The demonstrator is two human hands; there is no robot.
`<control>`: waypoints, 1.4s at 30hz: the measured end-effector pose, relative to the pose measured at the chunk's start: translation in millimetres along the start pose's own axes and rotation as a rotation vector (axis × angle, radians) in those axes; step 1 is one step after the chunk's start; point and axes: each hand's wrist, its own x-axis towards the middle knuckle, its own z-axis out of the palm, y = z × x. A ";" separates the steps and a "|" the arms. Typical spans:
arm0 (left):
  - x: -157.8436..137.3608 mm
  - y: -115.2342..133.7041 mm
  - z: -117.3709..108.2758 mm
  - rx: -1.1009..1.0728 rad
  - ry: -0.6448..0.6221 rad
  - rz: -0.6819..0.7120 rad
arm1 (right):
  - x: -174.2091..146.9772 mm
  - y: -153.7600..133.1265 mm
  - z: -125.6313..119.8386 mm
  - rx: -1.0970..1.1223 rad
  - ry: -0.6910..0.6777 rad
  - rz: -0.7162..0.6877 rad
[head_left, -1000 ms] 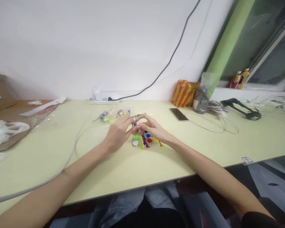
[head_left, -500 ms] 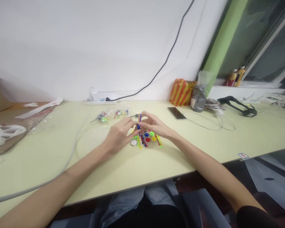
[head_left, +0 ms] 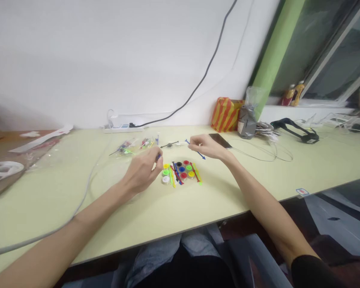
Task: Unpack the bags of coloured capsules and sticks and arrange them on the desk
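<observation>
Blue arrows (head_left: 201, 155): the right hand (head_left: 206, 146) holds one, apparently.

I see soft light over the smooth white wall (head_left: 108, 52), dim dark-glass window panes (head_left: 312, 40), stretched edges and smeared detail.

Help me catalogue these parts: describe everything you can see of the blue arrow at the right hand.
The blue arrow is a thin, straight rod, plastic by its look, with a pointed head at its lower right end and a small wider part at its upper left end. The fingers of the right hand grip it and hide its middle. It slants across the view, beyond the coloured round pieces. Whether it touches the table is unclear.
</observation>
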 end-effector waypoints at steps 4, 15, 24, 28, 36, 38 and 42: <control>-0.8 -1.6 4.6 -0.039 -0.054 -0.023 | 1.0 11.4 -5.1 -0.300 -0.221 0.262; -1.0 -1.5 5.1 -0.050 -0.076 -0.011 | 0.8 7.4 4.9 -0.416 -0.484 0.438; -1.2 -1.2 5.4 -0.062 -0.087 -0.020 | 2.1 3.1 13.4 -0.444 -0.488 0.408; -1.7 -1.3 5.5 -0.061 -0.094 -0.031 | 3.3 4.5 15.1 -0.441 -0.498 0.424; -0.6 -1.1 6.4 -0.052 -0.100 -0.040 | 4.1 11.8 17.2 -0.463 -0.509 0.418; -1.0 -1.4 6.6 -0.051 -0.101 -0.038 | 4.0 11.5 18.1 -0.456 -0.513 0.420; -1.5 -1.4 6.3 -0.045 -0.105 -0.040 | 3.7 8.7 18.6 -0.483 -0.513 0.422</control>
